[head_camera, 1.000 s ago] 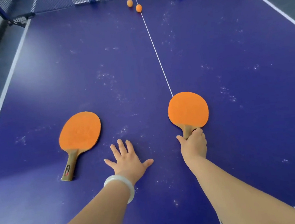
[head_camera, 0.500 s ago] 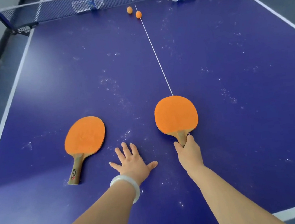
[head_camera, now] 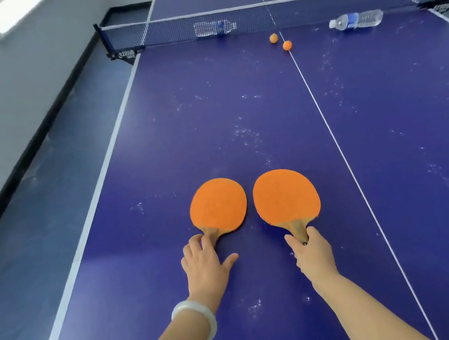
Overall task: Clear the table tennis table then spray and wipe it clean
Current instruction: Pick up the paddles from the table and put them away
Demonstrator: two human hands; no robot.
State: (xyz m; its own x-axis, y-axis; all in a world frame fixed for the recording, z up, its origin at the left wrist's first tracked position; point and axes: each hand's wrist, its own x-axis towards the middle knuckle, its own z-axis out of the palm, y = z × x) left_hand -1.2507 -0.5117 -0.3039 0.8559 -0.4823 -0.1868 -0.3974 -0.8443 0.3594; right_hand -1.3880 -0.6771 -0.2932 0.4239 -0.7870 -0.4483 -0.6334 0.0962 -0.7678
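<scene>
- My left hand [head_camera: 204, 264] lies palm down, fingers curled over the handle of the left bat [head_camera: 218, 207], thumb spread out to the side.
- A pale bangle [head_camera: 198, 316] sits on my left wrist.
- My right hand [head_camera: 314, 254] grips the handle of the right bat [head_camera: 286, 196].
- Both bare forearms reach forward, side by side and apart.

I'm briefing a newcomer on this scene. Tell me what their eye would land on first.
Two orange paddles lie side by side on the near half of the blue table: the left paddle with the left hand on its handle, the right paddle gripped at the handle by the right hand. Near the net, two orange balls sit at the centre line, with a water bottle lying to their right.
</scene>
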